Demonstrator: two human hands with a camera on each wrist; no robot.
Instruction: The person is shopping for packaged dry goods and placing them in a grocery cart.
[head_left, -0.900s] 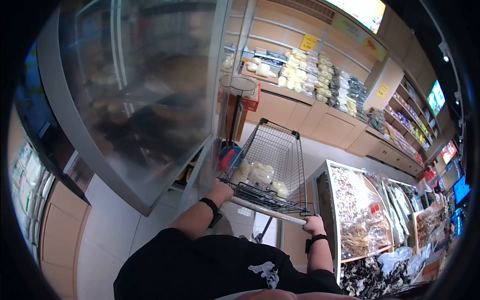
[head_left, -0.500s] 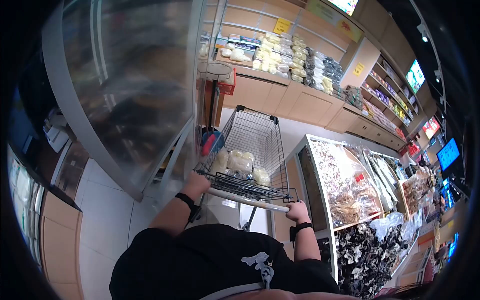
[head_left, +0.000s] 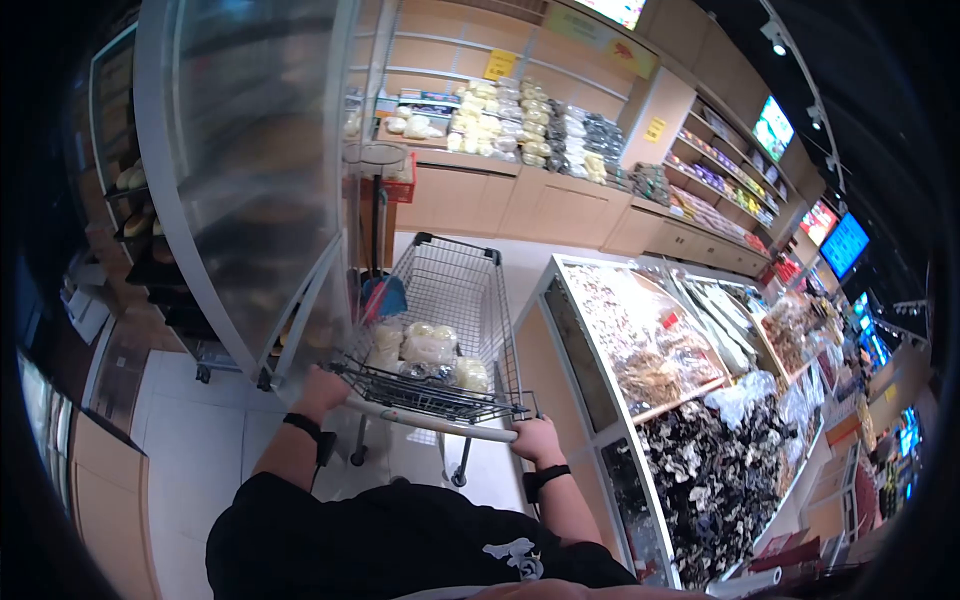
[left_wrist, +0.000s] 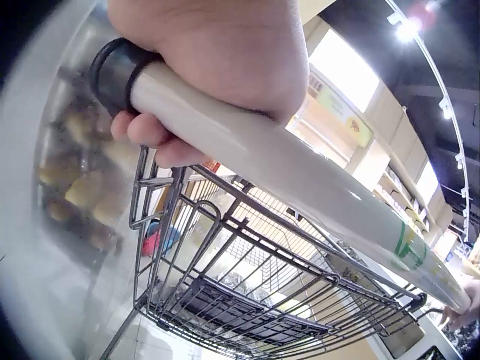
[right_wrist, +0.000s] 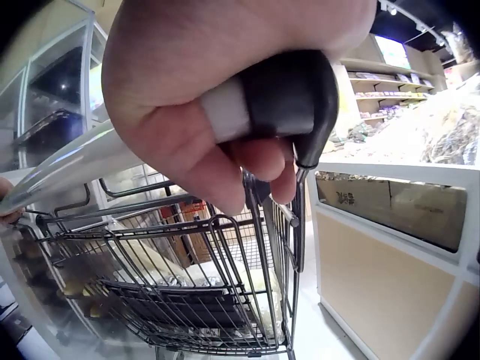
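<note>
A wire shopping cart point(head_left: 470, 290) stands before me, its pale round handle point(head_left: 430, 420) running across under both hands. My left hand point(head_left: 322, 392) grips the handle's left end; in the left wrist view its fingers curl underneath the bar. At the other end, my right hand point(head_left: 538, 443) wraps round the bar beside its black end cap point(right_wrist: 281, 94). Clear bags of pale, rounded goods point(head_left: 430, 345) lie in the cart's near part, behind the black folding panel point(left_wrist: 240, 304).
Close on the left stands a tall, cloudy see-through panel point(head_left: 265, 170) with a metal frame. A white-framed display bin point(head_left: 600, 400) of dried goods, including black crinkled pieces point(head_left: 715, 480), stands close on the right. Ahead, stacked bags point(head_left: 490, 120) fill a wooden counter point(head_left: 560, 205).
In the head view, the counter, bin and cart have shifted left. A rack of trays has come into sight behind the cloudy panel. Both hands keep their hold on the handle.
</note>
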